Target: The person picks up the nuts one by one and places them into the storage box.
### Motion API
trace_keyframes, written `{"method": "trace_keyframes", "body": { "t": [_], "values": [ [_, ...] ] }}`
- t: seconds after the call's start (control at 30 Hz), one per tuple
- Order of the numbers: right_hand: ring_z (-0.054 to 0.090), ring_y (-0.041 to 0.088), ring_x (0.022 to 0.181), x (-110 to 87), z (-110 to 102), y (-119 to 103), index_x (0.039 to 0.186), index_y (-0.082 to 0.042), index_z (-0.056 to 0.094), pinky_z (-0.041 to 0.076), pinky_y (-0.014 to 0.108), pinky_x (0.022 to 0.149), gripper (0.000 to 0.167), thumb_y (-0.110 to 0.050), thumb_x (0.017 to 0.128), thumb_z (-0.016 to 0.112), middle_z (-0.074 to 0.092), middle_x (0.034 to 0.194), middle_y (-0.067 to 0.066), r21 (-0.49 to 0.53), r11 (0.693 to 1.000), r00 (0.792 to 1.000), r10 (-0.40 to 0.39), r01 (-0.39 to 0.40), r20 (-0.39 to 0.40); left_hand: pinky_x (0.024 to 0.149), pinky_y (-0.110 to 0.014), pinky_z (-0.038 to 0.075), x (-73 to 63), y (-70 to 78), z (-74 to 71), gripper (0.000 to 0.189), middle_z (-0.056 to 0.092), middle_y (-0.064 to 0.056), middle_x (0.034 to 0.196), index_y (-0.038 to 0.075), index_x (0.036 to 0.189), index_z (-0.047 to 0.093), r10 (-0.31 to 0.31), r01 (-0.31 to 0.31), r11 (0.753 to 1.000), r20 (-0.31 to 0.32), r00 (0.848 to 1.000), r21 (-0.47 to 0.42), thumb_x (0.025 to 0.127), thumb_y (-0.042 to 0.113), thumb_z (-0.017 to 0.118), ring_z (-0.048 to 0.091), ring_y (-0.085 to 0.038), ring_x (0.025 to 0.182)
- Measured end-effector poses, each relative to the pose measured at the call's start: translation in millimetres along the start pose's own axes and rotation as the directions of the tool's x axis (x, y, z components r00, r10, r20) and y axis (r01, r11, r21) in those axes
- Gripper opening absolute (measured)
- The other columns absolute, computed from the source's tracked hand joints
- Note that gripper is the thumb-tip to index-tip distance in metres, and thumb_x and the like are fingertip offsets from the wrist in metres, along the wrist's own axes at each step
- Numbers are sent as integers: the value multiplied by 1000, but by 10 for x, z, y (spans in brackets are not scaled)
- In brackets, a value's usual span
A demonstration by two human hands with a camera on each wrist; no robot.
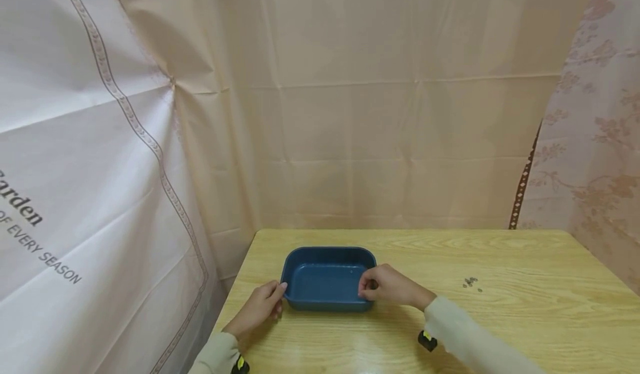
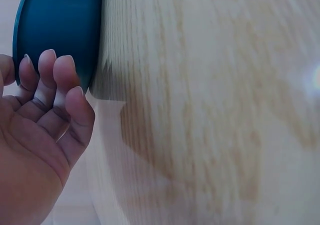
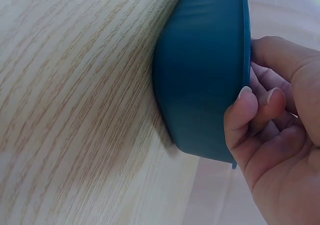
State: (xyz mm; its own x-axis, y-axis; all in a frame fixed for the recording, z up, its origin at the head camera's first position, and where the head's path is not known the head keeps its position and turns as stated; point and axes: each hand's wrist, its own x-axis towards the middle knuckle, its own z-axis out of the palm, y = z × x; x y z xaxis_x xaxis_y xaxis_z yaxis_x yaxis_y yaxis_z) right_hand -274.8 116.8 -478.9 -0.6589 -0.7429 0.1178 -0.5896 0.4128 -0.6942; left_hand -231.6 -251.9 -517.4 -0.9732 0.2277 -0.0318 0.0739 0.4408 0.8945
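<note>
A dark blue rectangular tray (image 1: 325,306) with rounded corners stands on the wooden table. My left hand (image 1: 262,302) holds its left end, thumb at the rim and fingers against the outer wall, as the left wrist view shows too. Over the tray's right end is my right hand (image 1: 390,284), fingers bent and thumb and forefinger close together. In the right wrist view the tray's rim (image 3: 246,40) hides those fingertips, and I cannot tell whether they pinch anything. A tiny shiny speck (image 1: 351,272) shows inside the tray near its back right.
Several small metal pieces (image 1: 470,281) lie in a loose group on the table (image 1: 525,318), to the right of the right hand. Beige cloth (image 1: 350,113) hangs behind the table. A printed white cloth (image 1: 100,196) hangs at the left, a flowered one (image 1: 595,140) at the right.
</note>
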Motion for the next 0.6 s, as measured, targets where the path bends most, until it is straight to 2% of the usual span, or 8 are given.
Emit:
{"method": "trace_keyframes", "body": {
  "t": [0.6],
  "values": [
    [63,0,74,34,-29,14,91,-17,76,52,23,65,11,-12,99,71,71,87,-12,-64,997,998,-34,38,54,51,-26,45,-24,35,5,43,57,-5,71,-4,92,56,12,-12,1000,-9,1000,1,112,33,46,53,-16,57]
  ]
}}
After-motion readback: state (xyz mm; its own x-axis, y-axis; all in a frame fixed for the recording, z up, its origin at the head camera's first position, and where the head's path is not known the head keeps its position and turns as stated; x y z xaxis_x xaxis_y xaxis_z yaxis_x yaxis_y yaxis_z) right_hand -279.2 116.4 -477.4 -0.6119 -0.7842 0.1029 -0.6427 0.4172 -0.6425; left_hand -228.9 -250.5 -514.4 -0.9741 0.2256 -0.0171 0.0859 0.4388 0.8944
